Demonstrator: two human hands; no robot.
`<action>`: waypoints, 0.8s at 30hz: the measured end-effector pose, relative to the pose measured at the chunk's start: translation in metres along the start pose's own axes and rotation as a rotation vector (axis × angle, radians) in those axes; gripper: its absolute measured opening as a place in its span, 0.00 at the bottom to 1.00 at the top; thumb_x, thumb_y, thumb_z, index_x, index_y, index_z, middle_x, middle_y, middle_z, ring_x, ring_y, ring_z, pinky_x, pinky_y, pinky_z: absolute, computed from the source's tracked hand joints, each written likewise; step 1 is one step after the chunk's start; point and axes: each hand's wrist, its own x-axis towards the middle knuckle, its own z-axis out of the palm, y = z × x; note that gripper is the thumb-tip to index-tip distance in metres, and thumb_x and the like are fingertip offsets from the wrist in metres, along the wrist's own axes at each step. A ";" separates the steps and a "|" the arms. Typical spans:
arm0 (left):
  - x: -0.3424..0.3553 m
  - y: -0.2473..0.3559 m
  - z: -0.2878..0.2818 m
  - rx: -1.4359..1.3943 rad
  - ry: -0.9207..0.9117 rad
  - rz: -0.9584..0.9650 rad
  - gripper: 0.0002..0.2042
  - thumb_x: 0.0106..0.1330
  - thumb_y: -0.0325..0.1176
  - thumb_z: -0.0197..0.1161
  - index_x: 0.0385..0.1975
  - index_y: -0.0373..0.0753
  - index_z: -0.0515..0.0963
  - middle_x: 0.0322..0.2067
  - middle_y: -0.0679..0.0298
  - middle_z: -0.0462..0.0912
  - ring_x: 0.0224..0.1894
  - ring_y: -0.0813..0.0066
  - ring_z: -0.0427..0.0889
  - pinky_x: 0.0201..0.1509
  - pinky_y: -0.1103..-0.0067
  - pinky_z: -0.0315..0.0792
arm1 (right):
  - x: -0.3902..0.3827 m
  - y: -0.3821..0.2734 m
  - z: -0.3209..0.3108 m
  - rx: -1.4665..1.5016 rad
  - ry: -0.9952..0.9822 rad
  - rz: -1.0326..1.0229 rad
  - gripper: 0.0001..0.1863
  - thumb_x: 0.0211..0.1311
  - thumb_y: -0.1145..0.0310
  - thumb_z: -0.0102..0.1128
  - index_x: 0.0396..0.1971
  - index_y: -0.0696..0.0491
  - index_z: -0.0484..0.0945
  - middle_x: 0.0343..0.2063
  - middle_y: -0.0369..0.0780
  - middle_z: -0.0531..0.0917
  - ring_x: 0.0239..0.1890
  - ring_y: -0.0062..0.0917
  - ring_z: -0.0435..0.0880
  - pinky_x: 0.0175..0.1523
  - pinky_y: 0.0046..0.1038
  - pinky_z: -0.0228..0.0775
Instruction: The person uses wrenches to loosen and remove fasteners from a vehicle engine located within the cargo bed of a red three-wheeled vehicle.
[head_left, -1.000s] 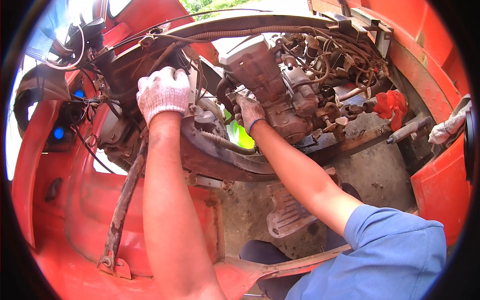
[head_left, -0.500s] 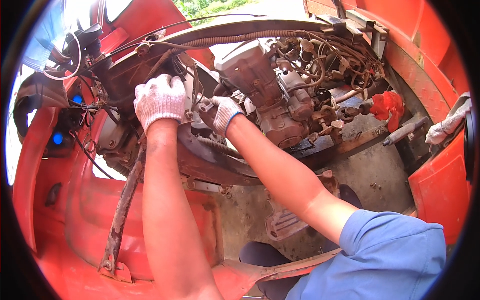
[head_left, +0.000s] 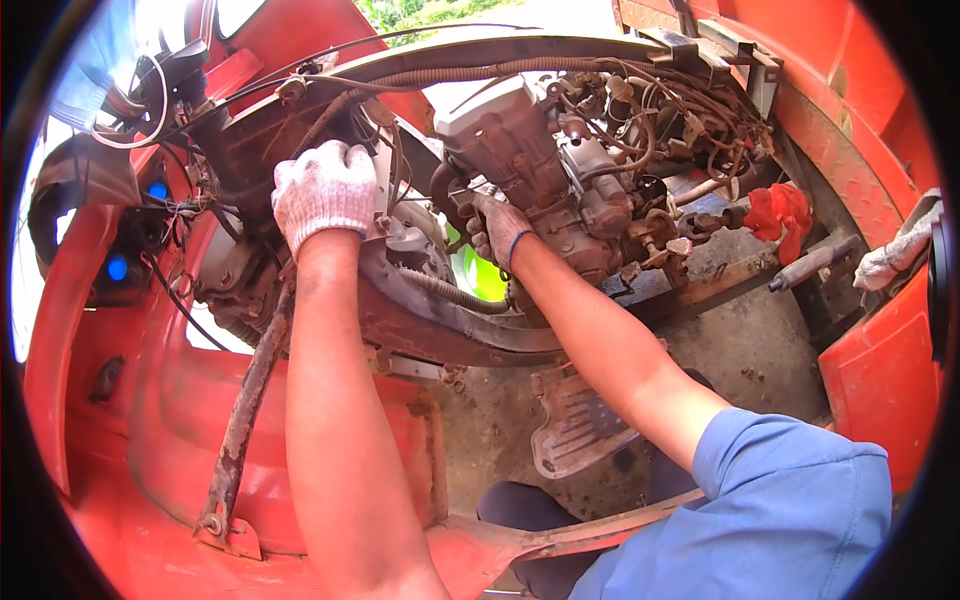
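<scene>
My left hand (head_left: pixel 325 190), in a white knitted glove, is closed over the dark metal frame (head_left: pixel 430 322) of an opened-up red vehicle; its fingertips are hidden. In a dirtier glove, my right hand (head_left: pixel 500 228) reaches in against the left side of a dusty engine (head_left: pixel 515 145). Its fingers are curled, and what they hold, if anything, cannot be made out. Just left of that hand, a dark curved pipe (head_left: pixel 446 190) comes off the engine. Below the pipe, something bright yellow-green (head_left: pixel 485 276) shows through the gap beside a ribbed hose (head_left: pixel 450 291).
Bundled wires (head_left: pixel 690 110) hang behind the engine. A red cloth (head_left: pixel 779 214) and a metal rod (head_left: pixel 815 263) lie to the right. A rusty bar (head_left: pixel 245 420) slants at the left over red body panels (head_left: pixel 180 430). A ribbed metal pedal plate (head_left: pixel 580 425) sits above the concrete floor.
My right hand has moved right, from the gap beside my left hand to the engine's side, uncovering the yellow-green thing. My left hand has stayed nearly still.
</scene>
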 end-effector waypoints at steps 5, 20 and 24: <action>-0.001 -0.002 -0.001 0.010 -0.008 0.000 0.21 0.70 0.52 0.52 0.46 0.44 0.85 0.49 0.55 0.86 0.55 0.45 0.78 0.62 0.59 0.71 | -0.011 0.010 0.008 -0.127 0.032 0.025 0.15 0.70 0.54 0.58 0.39 0.52 0.80 0.20 0.30 0.69 0.15 0.14 0.65 0.17 0.21 0.55; -0.001 0.002 -0.002 -0.022 0.000 0.005 0.21 0.70 0.52 0.51 0.46 0.44 0.85 0.48 0.55 0.86 0.55 0.45 0.78 0.61 0.59 0.72 | -0.005 0.011 0.005 0.071 -0.052 -0.058 0.16 0.72 0.53 0.57 0.34 0.50 0.76 0.20 0.31 0.72 0.15 0.16 0.67 0.19 0.22 0.58; 0.001 -0.001 -0.007 0.016 0.025 0.013 0.21 0.70 0.52 0.51 0.45 0.44 0.85 0.47 0.55 0.86 0.55 0.45 0.78 0.61 0.59 0.72 | 0.003 0.009 0.044 0.812 -0.248 0.065 0.07 0.77 0.69 0.47 0.38 0.54 0.73 0.23 0.35 0.75 0.20 0.22 0.74 0.24 0.23 0.73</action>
